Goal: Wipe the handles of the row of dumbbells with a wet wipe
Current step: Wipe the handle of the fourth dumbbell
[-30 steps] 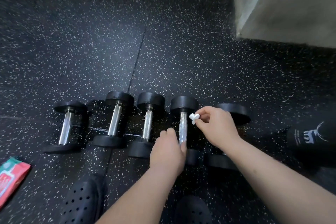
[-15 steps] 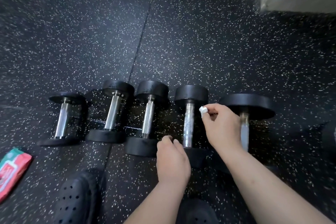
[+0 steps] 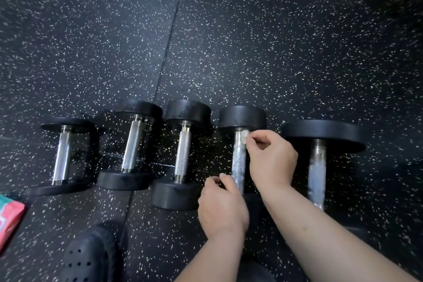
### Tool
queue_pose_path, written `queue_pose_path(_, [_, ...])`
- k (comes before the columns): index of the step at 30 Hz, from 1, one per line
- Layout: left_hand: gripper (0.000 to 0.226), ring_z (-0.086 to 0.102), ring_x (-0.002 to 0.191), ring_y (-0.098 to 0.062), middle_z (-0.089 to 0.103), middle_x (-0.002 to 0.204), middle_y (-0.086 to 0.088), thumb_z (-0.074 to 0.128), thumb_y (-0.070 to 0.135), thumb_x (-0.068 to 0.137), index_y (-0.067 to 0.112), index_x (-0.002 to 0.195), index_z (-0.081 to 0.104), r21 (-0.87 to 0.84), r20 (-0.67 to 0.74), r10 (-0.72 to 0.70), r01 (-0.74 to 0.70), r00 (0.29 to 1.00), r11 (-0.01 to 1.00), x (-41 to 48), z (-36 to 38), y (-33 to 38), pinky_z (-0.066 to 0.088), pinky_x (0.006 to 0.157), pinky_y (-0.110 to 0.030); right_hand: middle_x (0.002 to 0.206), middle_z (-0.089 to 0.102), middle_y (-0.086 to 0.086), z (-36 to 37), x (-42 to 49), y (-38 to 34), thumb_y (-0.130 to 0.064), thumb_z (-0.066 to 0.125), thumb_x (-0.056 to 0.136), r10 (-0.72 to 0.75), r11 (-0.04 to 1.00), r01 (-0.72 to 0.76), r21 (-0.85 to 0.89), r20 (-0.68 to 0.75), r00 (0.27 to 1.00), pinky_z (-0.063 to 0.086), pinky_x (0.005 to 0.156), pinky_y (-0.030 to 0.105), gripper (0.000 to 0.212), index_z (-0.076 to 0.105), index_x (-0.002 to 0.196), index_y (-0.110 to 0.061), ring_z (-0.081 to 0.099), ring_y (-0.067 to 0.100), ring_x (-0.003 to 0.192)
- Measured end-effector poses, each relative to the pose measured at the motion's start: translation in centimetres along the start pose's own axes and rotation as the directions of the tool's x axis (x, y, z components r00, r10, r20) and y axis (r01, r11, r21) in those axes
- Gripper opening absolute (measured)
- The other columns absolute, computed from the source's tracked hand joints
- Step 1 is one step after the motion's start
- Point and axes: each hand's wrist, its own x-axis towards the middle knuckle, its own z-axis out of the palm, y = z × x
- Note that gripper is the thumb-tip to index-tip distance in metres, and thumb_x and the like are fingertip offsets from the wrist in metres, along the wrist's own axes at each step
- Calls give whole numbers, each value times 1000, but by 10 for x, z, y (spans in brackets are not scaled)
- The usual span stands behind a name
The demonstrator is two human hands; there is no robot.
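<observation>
With the right hand [image 3: 272,160] pinched tight on a small balled-up wet wipe [image 3: 244,136], we are right at the top of a stroke. The wad is pressed against the far end of the handle [image 3: 238,165] of the fourth dumbbell [image 3: 242,117], just under its far head. The left hand [image 3: 223,208] sits at the near end of that same handle with its fingers curled and a fingertip touching the steel. Whether it truly grips the bar or only braces it, I cannot tell, because the near head is hidden beneath it.

Moving outward, the row of dumbbells [image 3: 182,151] lies side by side on the speckled rubber floor [image 3: 251,41]. The biggest dumbbell [image 3: 322,135] is at the right end, and its bar looks streaked and dull, so I would judge it already wiped. The three bars to the left shine clean and dry, which suggests they are waiting their turn. A black clog [image 3: 91,256] sits near the bottom edge, and a pink-and-green packet [image 3: 10,217] lies at the far left.

So this looks like handle number two of five, with the wiping just starting. The next move calls for dragging the wad down the bar towards the near head with steady pressure. The bar will then need rolling, or the wipe wrapping round it, so the underside gets covered too. That wad is tiny, so it could easily skip on the knurling.
</observation>
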Motion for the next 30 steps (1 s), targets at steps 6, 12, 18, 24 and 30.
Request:
queue_pose_path(6, [36, 64, 97, -25, 72, 106, 4, 37, 50, 98, 31, 108, 66, -1, -4, -12, 12, 1000, 1000, -2, 3, 0, 51, 88, -41, 105, 66, -18, 9, -14, 6, -32, 70, 98, -142, 988, 144, -57, 32, 989, 50, 82, 27, 11, 78, 103, -38, 63, 4, 88])
queue_pose_path(12, [35, 65, 94, -27, 73, 103, 2, 39, 48, 97, 32, 111, 67, 12, 9, -18, 18, 1000, 1000, 0, 4, -4, 51, 89, -42, 119, 62, -20, 11, -27, 9, -24, 64, 101, -164, 979, 172, -109, 80, 983, 44, 80, 23, 23, 78, 115, -36, 58, 5, 85])
queue_pose_path(18, [33, 65, 93, -28, 73, 100, 2, 39, 47, 95, 33, 106, 68, -19, 12, -30, 30, 999, 999, 1, 3, -4, 53, 89, -43, 131, 55, -24, 3, -33, 9, -29, 56, 104, -179, 963, 210, -171, 179, 967, 49, 86, 29, 31, 71, 128, -41, 59, 2, 104])
queue_pose_path(24, [26, 66, 95, -29, 74, 105, 1, 45, 43, 99, 33, 109, 68, 8, 11, -9, 9, 1000, 1000, 0, 4, -4, 51, 86, -41, 153, 35, -18, -2, -32, 2, -43, 41, 105, -170, 938, 259, -231, 345, 923, 47, 105, 39, 48, 48, 153, -40, 52, 16, 128])
queue_pose_path(30, [26, 67, 97, -28, 74, 108, 1, 48, 42, 99, 34, 114, 67, 11, 29, -20, 19, 999, 1000, 3, 5, -6, 53, 89, -41, 156, 31, -17, -11, -38, 4, -46, 40, 105, -148, 915, 290, -280, 437, 887, 43, 109, 39, 51, 42, 156, -38, 45, 17, 135])
